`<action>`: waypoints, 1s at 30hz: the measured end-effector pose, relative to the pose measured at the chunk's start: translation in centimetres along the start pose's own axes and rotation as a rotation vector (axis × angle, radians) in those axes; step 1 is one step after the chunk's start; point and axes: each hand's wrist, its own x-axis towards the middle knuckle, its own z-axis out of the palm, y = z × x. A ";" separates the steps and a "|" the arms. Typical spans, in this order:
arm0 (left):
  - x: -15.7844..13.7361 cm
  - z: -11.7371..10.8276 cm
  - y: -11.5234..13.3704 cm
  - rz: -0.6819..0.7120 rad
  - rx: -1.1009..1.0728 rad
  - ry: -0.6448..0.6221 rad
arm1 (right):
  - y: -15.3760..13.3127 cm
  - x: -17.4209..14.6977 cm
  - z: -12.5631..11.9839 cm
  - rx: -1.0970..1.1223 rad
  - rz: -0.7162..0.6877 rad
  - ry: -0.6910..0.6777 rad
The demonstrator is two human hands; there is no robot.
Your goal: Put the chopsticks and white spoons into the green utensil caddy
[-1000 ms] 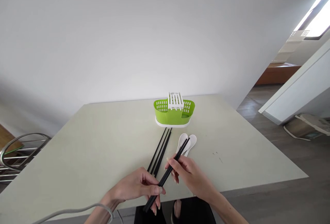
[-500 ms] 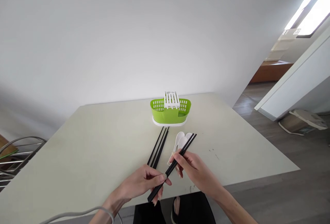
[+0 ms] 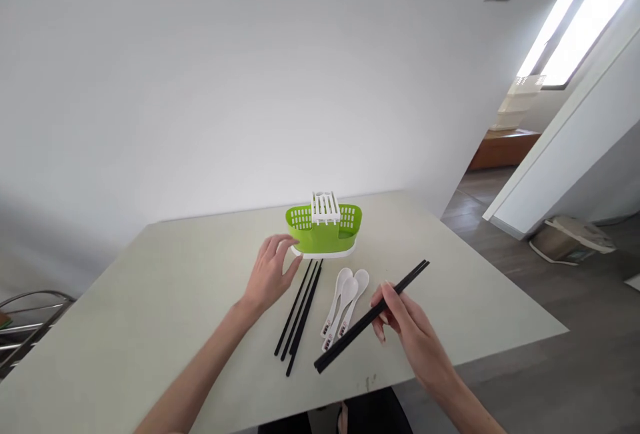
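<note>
A pair of black chopsticks (image 3: 357, 331) slants across my right hand (image 3: 407, 327), pinched between thumb and fingers above the table's front right part. My left hand (image 3: 273, 267) is empty, its thumb and fingers apart, at the left front of a green utensil basket (image 3: 325, 241). The basket has slotted walls, a white base and a white slatted piece (image 3: 326, 207) across its top. More black chopsticks (image 3: 300, 317) lie side by side on the table in front of it. Three white spoons (image 3: 345, 301) rest beside them, bowls toward the basket, with printed marks on their handles.
The pale table (image 3: 200, 274) stands against a white wall (image 3: 240, 87). A metal rack (image 3: 30, 327) is at the far left. Beyond the table's right side are a grey floor and a wrapped package (image 3: 570, 237). My knees show below the front edge.
My left hand has let go of the chopsticks and moved forward to the basket's left side. My right hand has carried the chopsticks to the right, uncovering the spoons.
</note>
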 end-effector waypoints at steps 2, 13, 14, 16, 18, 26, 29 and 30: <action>2.2 1.6 -1.7 0.077 0.166 0.010 | 0.0 -0.4 0.0 0.023 -0.003 -0.012; 4.3 4.1 -4.0 0.159 0.260 -0.151 | 0.4 -1.3 -0.3 0.033 -0.003 -0.043; 4.2 4.0 -3.9 0.164 0.254 -0.143 | 0.4 -1.2 -0.2 0.039 -0.007 -0.045; 3.7 3.8 -3.5 0.179 0.236 -0.117 | 0.6 -1.1 0.2 0.049 -0.008 -0.062; 3.2 3.6 -3.1 0.207 0.211 -0.079 | 0.8 -1.2 0.6 0.048 -0.004 -0.087; -0.9 2.3 -4.1 -0.034 0.048 0.261 | 0.7 -1.2 1.1 -0.043 -0.080 -0.109; -3.5 2.2 -7.8 -0.243 0.023 0.238 | -0.5 -0.3 0.8 -0.081 -0.172 -0.088; -4.4 2.2 -9.2 -0.300 0.023 0.213 | -1.1 0.2 0.8 -0.094 -0.208 -0.087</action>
